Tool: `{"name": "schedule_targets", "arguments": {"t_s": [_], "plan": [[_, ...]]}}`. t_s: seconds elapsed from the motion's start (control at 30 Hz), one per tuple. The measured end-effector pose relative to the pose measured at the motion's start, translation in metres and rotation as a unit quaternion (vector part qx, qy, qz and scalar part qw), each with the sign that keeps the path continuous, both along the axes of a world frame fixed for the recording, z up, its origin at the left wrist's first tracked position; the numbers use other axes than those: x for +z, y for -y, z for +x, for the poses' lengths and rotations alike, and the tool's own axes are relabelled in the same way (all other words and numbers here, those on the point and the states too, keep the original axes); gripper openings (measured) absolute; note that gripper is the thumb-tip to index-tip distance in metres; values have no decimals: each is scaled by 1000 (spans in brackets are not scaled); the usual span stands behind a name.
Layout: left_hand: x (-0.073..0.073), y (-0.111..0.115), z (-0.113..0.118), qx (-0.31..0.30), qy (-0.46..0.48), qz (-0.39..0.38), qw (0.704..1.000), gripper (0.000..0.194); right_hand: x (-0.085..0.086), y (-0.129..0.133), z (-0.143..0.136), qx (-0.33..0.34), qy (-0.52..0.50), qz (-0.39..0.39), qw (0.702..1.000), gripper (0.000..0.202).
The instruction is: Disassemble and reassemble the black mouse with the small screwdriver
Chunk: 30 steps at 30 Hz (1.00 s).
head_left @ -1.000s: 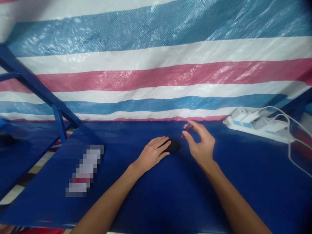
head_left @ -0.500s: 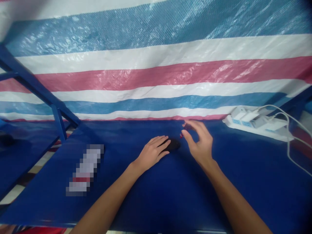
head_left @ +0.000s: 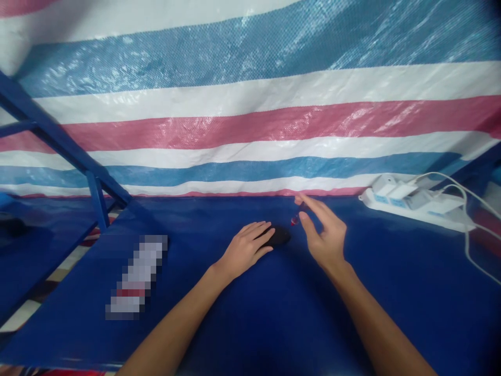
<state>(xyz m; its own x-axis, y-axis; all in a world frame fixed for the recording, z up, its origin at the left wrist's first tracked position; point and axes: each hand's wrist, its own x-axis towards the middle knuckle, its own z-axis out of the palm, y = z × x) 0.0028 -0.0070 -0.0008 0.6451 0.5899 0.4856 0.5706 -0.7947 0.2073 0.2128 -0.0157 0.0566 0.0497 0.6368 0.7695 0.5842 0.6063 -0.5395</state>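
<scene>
Left hand: the left hand (head_left: 246, 247) lies palm down near the centre of the frame, fingers extended and lightly spread, over the left side of the black oval object.
Black oval object: the black oval object (head_left: 278, 236), smooth-edged and rounded, sits on the tabletop just right of centre, partly covered by fingers.
Right hand: the right hand (head_left: 326, 236), right of centre, curves its thumb and index finger into an open C; whether it pinches anything, I cannot tell.
Small red-tipped piece: the small red-tipped piece (head_left: 295, 219), dark and slightly shiny, shows beside the right thumb tip, blurred.
Tabletop: the blue tabletop (head_left: 250, 324) is smooth, filling the lower frame.
Pixelated strip: the pixelated strip (head_left: 136, 277), pale with a red band, lies slanted at lower left.
Power strip: the white power strip (head_left: 418, 208), right side, carries blocky plugs and thin white cables (head_left: 465, 230).
Sheet: the woven plastic sheet (head_left: 235, 125), glossy and creased, striped blue, white and red, spans the upper frame.
Frame bars: straight blue bars (head_left: 58, 141) slant down at left.
</scene>
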Motion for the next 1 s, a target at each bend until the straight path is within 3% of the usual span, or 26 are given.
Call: {"name": "schedule_targets", "arguments": {"t_s": [0.17,0.3,0.47,0.63,0.77,0.9,1.0], "plan": [[0,0,0,1,-5,4,1000,41,-3,-1,-1,-39,-9,33,999,33],[-1,1,0,1,-6,3,1000,41,-3,-1,-1,-1,9,16,1000,42],[-2,0,0,2,-2,1,1000,41,-6,-3,-1,-50,-6,31,998,34],[-2,-1,-1,-2,3,3,1000,41,-10,-4,0,3,10,-14,1000,47],[-1,-1,0,-1,2,4,1000,41,-9,-3,0,-21,-7,9,1000,41],[-1,-1,0,-1,-3,4,1000,41,-7,-2,0,17,9,-3,1000,45],[-2,-1,0,0,-1,3,1000,41,-8,-3,0,-14,1,4,1000,41]]}}
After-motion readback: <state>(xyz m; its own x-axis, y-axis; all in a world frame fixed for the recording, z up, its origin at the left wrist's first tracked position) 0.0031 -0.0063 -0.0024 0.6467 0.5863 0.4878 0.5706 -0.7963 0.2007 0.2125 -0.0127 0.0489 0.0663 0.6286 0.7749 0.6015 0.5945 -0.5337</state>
